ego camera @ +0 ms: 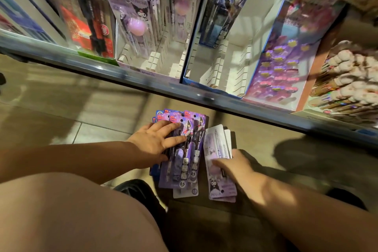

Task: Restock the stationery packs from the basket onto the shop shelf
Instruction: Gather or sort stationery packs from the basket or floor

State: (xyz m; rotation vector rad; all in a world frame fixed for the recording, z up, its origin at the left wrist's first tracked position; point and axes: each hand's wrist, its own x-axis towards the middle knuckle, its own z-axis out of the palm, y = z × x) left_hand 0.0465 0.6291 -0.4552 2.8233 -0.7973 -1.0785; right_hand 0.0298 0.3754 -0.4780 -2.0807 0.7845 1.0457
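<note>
Stationery packs [196, 161], two lots: purple stack [184, 168] pinned under left hand [157, 141], fingers spread flat; lilac bundle [216, 145] gripped in right hand [233, 168]. Square edges first, then lift lilac to white box [163, 61] up-left of hands, cards upright.

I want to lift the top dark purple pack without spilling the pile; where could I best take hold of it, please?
Take the top dark purple pack by its near end, at the 0.5 mark, from the person's side: it lies flat, that end is bare, and the left hand rests on its far half.
</note>
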